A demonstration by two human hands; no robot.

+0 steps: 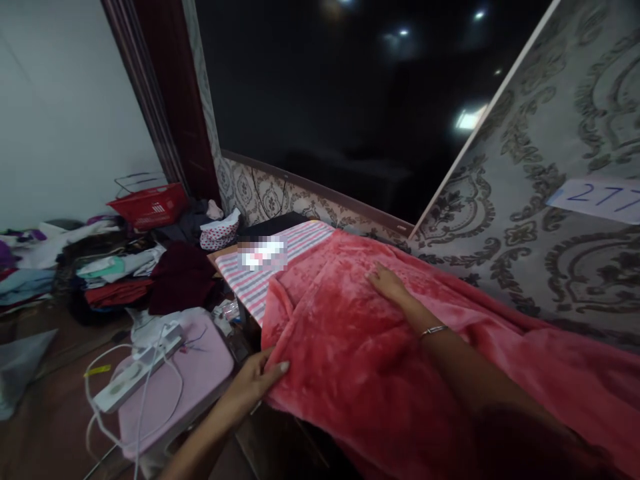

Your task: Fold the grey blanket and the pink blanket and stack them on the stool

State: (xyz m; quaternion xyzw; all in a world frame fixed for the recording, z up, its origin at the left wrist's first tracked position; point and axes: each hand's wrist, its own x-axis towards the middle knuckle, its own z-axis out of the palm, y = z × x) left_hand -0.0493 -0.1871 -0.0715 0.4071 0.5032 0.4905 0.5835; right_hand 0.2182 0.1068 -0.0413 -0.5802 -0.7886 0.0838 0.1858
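A fluffy coral-pink blanket (pixel 350 347) lies spread over a striped ironing surface (pixel 260 273). My left hand (pixel 257 380) pinches the blanket's near left edge between thumb and fingers. My right hand (pixel 387 283), with a thin bracelet on the wrist, rests flat on top of the blanket near its far side, fingers together and pressing on the fabric. A blurred white patch lies on the striped cover beyond the blanket.
A pink stool (pixel 185 373) with a white power strip (pixel 135 373) and cables stands at the left. Piles of clothes (pixel 115 273) and a red basket (pixel 150 207) fill the floor behind. A patterned wall (pixel 550 220) and dark window (pixel 350 100) border the right and back.
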